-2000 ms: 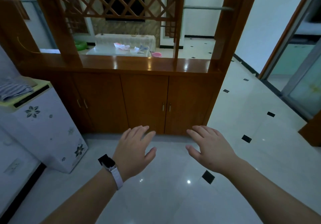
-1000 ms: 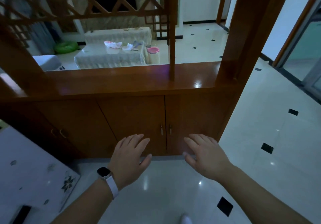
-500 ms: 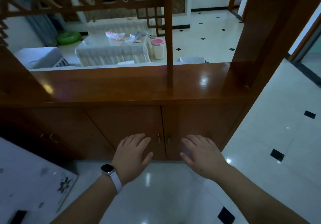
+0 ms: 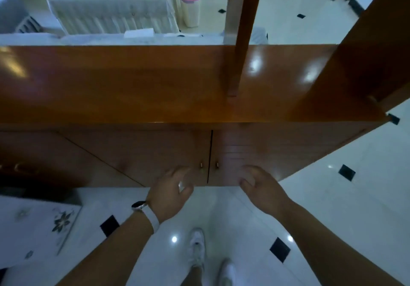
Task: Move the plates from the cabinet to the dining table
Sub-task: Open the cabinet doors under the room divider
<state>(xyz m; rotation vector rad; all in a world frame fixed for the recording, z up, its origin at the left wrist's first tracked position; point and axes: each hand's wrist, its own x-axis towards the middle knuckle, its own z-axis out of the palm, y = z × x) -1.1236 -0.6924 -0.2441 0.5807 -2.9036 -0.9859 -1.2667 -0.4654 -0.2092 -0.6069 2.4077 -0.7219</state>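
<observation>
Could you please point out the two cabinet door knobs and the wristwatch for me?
left door knob [image 4: 201, 165]: head view, on the small brass knob's tip.
right door knob [image 4: 217, 164]: head view, on the brass knob's tip.
wristwatch [image 4: 139, 205]: head view, on the dark watch face, beside the white strap.

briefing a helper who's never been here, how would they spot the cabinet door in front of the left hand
Find the long wooden cabinet with the glossy top. Below it, two closed doors meet at a dark seam; the left door is the one before the left hand. Its small brass knob sits just left of the seam, the right door's knob just right.
</observation>
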